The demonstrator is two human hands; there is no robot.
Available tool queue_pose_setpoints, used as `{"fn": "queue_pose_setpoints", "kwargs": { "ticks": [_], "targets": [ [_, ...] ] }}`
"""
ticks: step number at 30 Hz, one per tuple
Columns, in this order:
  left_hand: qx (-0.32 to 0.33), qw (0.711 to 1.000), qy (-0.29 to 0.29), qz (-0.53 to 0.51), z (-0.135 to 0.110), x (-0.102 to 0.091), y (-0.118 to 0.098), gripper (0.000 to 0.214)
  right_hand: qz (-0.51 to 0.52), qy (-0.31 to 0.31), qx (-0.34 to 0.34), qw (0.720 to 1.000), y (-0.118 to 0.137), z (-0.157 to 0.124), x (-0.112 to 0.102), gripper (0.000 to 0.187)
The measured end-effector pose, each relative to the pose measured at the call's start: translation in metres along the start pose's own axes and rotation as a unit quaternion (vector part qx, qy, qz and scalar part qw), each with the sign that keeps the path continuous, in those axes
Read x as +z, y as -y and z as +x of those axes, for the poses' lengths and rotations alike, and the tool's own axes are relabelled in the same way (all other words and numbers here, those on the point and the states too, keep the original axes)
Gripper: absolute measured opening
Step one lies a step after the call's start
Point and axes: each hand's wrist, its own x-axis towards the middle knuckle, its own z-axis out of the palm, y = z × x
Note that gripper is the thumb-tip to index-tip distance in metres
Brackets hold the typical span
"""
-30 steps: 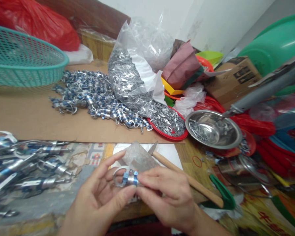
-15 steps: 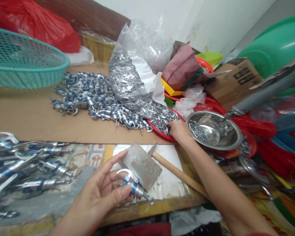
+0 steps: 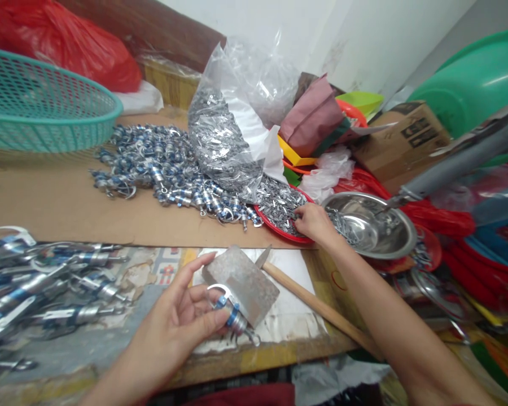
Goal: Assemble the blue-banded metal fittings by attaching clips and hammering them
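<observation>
My left hand (image 3: 182, 318) is closed on a blue-and-silver metal fitting (image 3: 233, 317) with a curved arm at one end and a small ring at the other. Thumb and fingers pinch its middle, in front of a grey metal block (image 3: 245, 285). Farther off, my right hand (image 3: 315, 223) reaches over the right rim of a red dish (image 3: 275, 228) heaped with small flat metal pieces (image 3: 279, 200). Its fingertips are drawn together among these pieces; what they grip is hidden. A hammer (image 3: 311, 299) with a wooden handle lies beside the block, passing under my right forearm.
More blue-and-silver fittings lie piled on the cardboard (image 3: 59, 197) and at the near left (image 3: 55, 299). Behind the dish leans a clear bag (image 3: 220, 135) of metal pieces. A steel bowl (image 3: 400, 242) stands right of it, a teal basket (image 3: 46, 132) at the far left.
My right hand has shifted slightly right within the dish, toward its rim and the steel bowl. The fitting in my left hand has turned a little and moved slightly right.
</observation>
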Motion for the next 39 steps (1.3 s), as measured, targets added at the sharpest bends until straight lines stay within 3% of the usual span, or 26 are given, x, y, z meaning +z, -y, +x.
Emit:
{"fn": "queue_pose_setpoints", "kwargs": {
  "ticks": [4,8,10,12,14,17,26,30,35,39],
  "targets": [
    [0.019,0.999,-0.045,-0.003,-0.001,0.003,0.005,0.076,0.113,-0.019,-0.028,0.993,0.008,-0.021,-0.008,0.024],
    [0.019,0.999,-0.043,-0.003,0.001,0.002,0.007,0.076,0.22,0.004,-0.127,0.967,0.041,-0.067,-0.016,0.025],
    [0.014,0.999,-0.037,-0.003,0.002,0.002,0.006,0.074,0.263,0.012,-0.23,0.937,0.059,-0.092,-0.019,0.023],
    [0.01,0.999,-0.031,-0.006,0.002,0.001,0.004,0.074,0.297,-0.025,-0.345,0.89,0.073,-0.113,-0.02,0.022],
    [0.01,0.999,-0.032,-0.012,0.001,0.002,0.004,0.075,0.309,-0.074,-0.404,0.858,0.082,-0.128,-0.02,0.022],
    [0.015,0.999,-0.041,-0.015,0.0,0.003,0.004,0.075,0.287,-0.079,-0.399,0.867,0.091,-0.138,-0.021,0.021],
    [0.026,0.999,-0.044,-0.016,0.002,0.002,0.008,0.075,0.237,0.028,-0.378,0.895,0.094,-0.134,-0.03,0.014],
    [0.027,0.998,-0.046,-0.017,0.002,0.002,0.008,0.074,0.265,0.078,-0.369,0.887,0.09,-0.132,-0.034,0.02],
    [0.027,0.998,-0.05,-0.022,0.001,0.002,0.008,0.074,0.363,0.04,-0.354,0.861,0.1,-0.135,-0.024,0.02],
    [0.026,0.998,-0.043,-0.023,0.001,0.001,0.009,0.076,0.448,-0.013,-0.3,0.842,0.108,-0.138,-0.015,0.017]
  ]
}}
